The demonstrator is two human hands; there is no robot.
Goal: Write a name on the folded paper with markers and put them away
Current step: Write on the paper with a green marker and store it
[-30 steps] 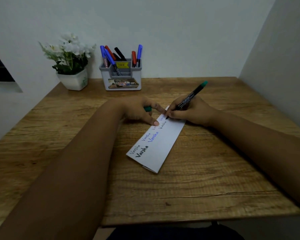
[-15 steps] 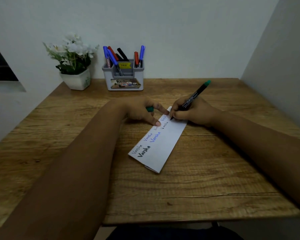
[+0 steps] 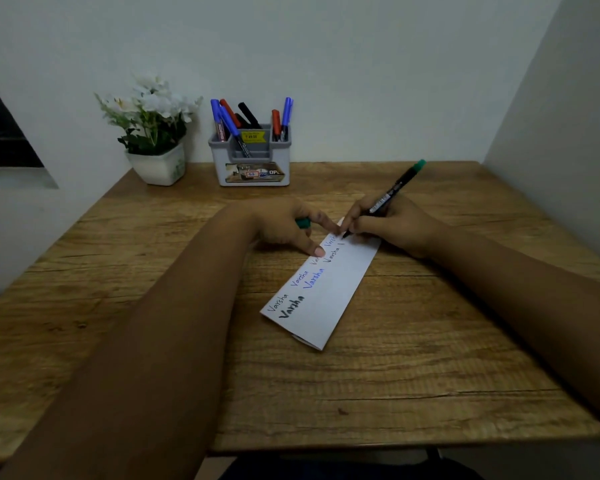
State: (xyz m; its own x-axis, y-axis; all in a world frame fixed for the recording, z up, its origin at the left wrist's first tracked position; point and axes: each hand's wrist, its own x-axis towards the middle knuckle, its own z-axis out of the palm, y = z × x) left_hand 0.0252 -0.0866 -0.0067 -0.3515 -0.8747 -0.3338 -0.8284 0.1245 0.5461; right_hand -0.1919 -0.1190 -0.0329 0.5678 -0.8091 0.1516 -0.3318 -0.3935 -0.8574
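A: Counts? Hands first.
B: Two, left hand (image 3: 284, 226) and right hand (image 3: 392, 225). One folded paper (image 3: 329, 289), one wooden table (image 3: 413, 358).
A: Markers?
B: One green-ended marker (image 3: 394, 192) in the right hand, one green cap (image 3: 303, 223) in the left. In the grey holder (image 3: 253, 164), about seven markers (image 3: 231, 121), though they overlap, so hard to be sure.
A: Else?
B: One flower pot (image 3: 158, 166).
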